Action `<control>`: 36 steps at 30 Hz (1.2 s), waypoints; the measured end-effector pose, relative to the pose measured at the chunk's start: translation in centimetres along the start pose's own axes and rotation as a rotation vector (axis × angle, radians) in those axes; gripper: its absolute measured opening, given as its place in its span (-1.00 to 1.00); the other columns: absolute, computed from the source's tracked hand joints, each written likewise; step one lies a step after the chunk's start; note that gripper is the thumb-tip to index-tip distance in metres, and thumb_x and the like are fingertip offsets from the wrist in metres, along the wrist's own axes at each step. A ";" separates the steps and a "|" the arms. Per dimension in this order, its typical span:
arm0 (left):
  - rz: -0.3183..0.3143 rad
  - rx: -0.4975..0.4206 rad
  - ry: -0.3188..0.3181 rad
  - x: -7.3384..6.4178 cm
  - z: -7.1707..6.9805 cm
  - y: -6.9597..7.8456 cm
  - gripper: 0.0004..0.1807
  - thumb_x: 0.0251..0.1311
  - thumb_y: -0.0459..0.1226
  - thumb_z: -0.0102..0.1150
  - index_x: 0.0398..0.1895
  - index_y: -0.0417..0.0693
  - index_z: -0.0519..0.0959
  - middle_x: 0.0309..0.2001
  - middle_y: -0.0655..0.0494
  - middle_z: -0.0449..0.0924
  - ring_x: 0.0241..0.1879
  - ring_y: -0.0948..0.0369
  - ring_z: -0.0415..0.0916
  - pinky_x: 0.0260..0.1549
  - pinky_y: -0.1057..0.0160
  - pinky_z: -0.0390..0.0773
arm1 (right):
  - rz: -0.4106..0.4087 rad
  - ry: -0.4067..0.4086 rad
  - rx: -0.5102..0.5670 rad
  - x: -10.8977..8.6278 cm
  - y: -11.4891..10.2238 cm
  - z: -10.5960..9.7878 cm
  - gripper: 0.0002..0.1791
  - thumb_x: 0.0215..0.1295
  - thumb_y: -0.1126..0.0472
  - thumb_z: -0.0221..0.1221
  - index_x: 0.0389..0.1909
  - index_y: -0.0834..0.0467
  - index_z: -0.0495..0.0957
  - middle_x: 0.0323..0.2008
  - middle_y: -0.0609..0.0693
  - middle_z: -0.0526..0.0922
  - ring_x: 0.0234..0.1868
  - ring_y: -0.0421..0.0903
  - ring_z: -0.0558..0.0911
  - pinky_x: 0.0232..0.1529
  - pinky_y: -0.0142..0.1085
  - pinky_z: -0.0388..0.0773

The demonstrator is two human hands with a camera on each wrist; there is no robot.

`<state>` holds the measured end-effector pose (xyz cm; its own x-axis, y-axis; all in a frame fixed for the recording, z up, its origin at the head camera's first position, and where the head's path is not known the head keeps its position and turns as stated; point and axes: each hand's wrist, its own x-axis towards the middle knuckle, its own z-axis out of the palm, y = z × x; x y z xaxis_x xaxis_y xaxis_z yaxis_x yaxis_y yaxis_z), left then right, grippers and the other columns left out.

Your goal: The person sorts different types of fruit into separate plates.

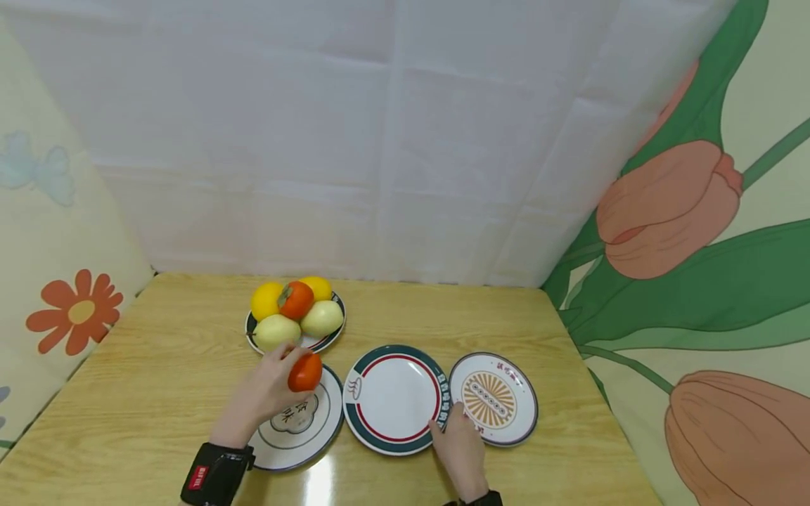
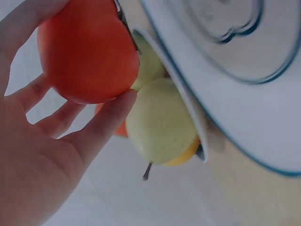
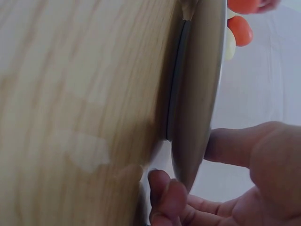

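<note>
My left hand (image 1: 272,386) grips an orange-red persimmon (image 1: 305,372) above a white plate (image 1: 323,429) with a thin blue rim and a dark printed motif. In the left wrist view, the fingers and thumb hold the persimmon (image 2: 89,52) by its sides. My right hand (image 1: 460,450) is at the lower right rim of the middle plate (image 1: 399,393), which has a green band and red ring. The right wrist view shows that plate (image 3: 197,94) edge-on, pinched between thumb (image 3: 230,146) and curled fingers (image 3: 169,197).
A fruit bowl (image 1: 342,320) at the back left holds yellow round fruits (image 1: 266,301), pale pears (image 1: 323,318) and another persimmon (image 1: 296,300). To the right lies a small plate (image 1: 522,414) with a sunburst print. A white cloth (image 1: 380,140) hangs behind the wooden table (image 1: 569,464).
</note>
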<state>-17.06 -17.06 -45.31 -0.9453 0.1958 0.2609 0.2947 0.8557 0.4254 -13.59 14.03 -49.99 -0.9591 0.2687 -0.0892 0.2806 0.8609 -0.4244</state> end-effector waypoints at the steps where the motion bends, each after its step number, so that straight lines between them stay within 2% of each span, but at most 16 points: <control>1: -0.010 0.007 -0.024 -0.2 0.3 0.1 -0.32 -0.27 -0.21 0.53 0.04 -0.11 0.50 0.04 -0.24 0.45 -0.09 -0.15 0.49 -0.21 -0.16 0.60 | 0.003 -0.006 -0.001 0.0 0.0 0.0 -0.51 0.09 0.08 0.31 -0.14 0.37 0.42 -0.39 0.24 0.60 -0.36 0.13 0.64 -0.42 -0.06 0.55; 6: -0.070 0.005 -0.112 -0.7 1.3 0.1 -0.33 -0.30 -0.21 0.54 0.01 -0.11 0.52 0.03 -0.19 0.43 -0.11 -0.12 0.47 -0.22 -0.11 0.61 | 0.020 -0.024 0.005 0.0 -0.1 -0.2 -0.52 0.09 0.08 0.31 -0.14 0.36 0.42 -0.39 0.23 0.60 -0.37 0.11 0.64 -0.44 -0.10 0.55; 10: -0.131 0.028 -0.174 -0.7 1.7 0.0 -0.32 -0.28 -0.16 0.53 0.03 -0.08 0.51 0.01 -0.17 0.40 -0.13 -0.11 0.45 -0.24 -0.09 0.61 | 0.009 -0.015 0.007 0.0 0.0 -0.2 -0.54 0.09 0.08 0.31 -0.18 0.35 0.42 -0.44 0.20 0.58 -0.42 0.09 0.63 -0.49 -0.12 0.52; 15: -0.181 0.030 -0.235 -0.6 1.9 -0.2 -0.27 -0.25 -0.15 0.52 0.10 -0.09 0.46 0.07 -0.22 0.35 -0.09 -0.15 0.42 -0.21 -0.13 0.60 | -0.006 -0.010 0.007 0.0 0.2 -0.1 -0.55 0.08 0.07 0.31 -0.22 0.33 0.42 -0.49 0.17 0.56 -0.46 0.08 0.61 -0.53 -0.13 0.47; 19: -0.203 0.018 -0.281 -0.4 1.7 -0.3 -0.22 -0.25 -0.15 0.52 0.14 -0.11 0.43 0.13 -0.25 0.31 -0.05 -0.19 0.41 -0.19 -0.17 0.59 | 0.005 -0.018 0.007 0.1 0.1 -0.1 -0.54 0.08 0.06 0.31 -0.20 0.33 0.42 -0.47 0.18 0.57 -0.44 0.08 0.62 -0.51 -0.12 0.49; 22: -0.164 0.011 -0.302 0.0 0.8 -0.3 -0.23 -0.23 -0.13 0.51 0.13 -0.16 0.44 0.13 -0.28 0.33 -0.06 -0.17 0.42 -0.18 -0.17 0.59 | 0.002 -0.018 0.007 0.1 0.1 0.0 -0.54 0.09 0.06 0.31 -0.20 0.32 0.41 -0.45 0.19 0.58 -0.43 0.08 0.62 -0.49 -0.11 0.50; 24: -0.114 0.002 -0.266 0.7 -0.1 -0.2 -0.27 -0.16 -0.14 0.48 0.13 -0.21 0.44 0.11 -0.28 0.37 -0.06 -0.14 0.44 -0.15 -0.16 0.58 | -0.004 -0.009 0.007 0.0 0.2 0.0 -0.54 0.08 0.06 0.31 -0.21 0.32 0.41 -0.46 0.19 0.58 -0.43 0.09 0.62 -0.49 -0.11 0.50; 27: -0.024 0.021 -0.116 2.7 -1.6 -0.4 -0.35 -0.03 -0.18 0.40 0.12 -0.30 0.42 0.09 -0.36 0.42 -0.06 -0.19 0.47 -0.11 -0.19 0.55 | -0.003 -0.008 0.009 0.1 0.2 0.0 -0.55 0.08 0.06 0.32 -0.21 0.31 0.42 -0.46 0.18 0.58 -0.43 0.08 0.62 -0.50 -0.11 0.49; 29: -0.009 0.036 -0.012 4.3 -2.5 -0.6 -0.38 0.07 -0.21 0.31 0.16 -0.33 0.38 0.12 -0.39 0.39 0.00 -0.25 0.43 -0.08 -0.25 0.52 | 0.002 -0.003 0.012 0.1 0.2 0.1 -0.55 0.07 0.06 0.32 -0.21 0.31 0.42 -0.47 0.16 0.57 -0.43 0.07 0.61 -0.50 -0.12 0.48; 31: -0.010 0.045 0.047 6.1 -3.1 -1.0 -0.37 0.12 -0.20 0.26 0.20 -0.34 0.33 0.18 -0.41 0.32 0.08 -0.30 0.36 -0.06 -0.31 0.48 | 0.004 0.000 0.009 0.1 0.3 0.1 -0.55 0.07 0.06 0.32 -0.21 0.31 0.43 -0.47 0.16 0.57 -0.43 0.06 0.61 -0.50 -0.12 0.47; 33: -0.031 0.037 0.042 7.6 -3.4 -1.6 -0.33 0.17 -0.19 0.22 0.28 -0.31 0.25 0.26 -0.42 0.20 0.17 -0.33 0.24 -0.02 -0.36 0.42 | 0.008 0.002 0.010 0.1 0.2 0.1 -0.54 0.07 0.06 0.32 -0.20 0.31 0.43 -0.45 0.18 0.58 -0.41 0.08 0.61 -0.49 -0.11 0.48; 36: -0.058 0.018 -0.009 9.2 -3.1 -2.8 -0.27 0.19 -0.18 0.20 0.36 -0.22 0.16 0.34 -0.41 0.05 0.26 -0.35 0.09 0.03 -0.40 0.36 | 0.015 -0.006 0.005 0.1 0.2 0.2 -0.52 0.07 0.06 0.32 -0.16 0.32 0.43 -0.41 0.20 0.60 -0.38 0.10 0.62 -0.45 -0.08 0.51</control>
<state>-26.15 -19.11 -41.35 -0.9619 0.1498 0.2288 0.2369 0.8743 0.4236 -13.69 14.15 -50.27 -0.9551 0.2784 -0.1012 0.2944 0.8545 -0.4279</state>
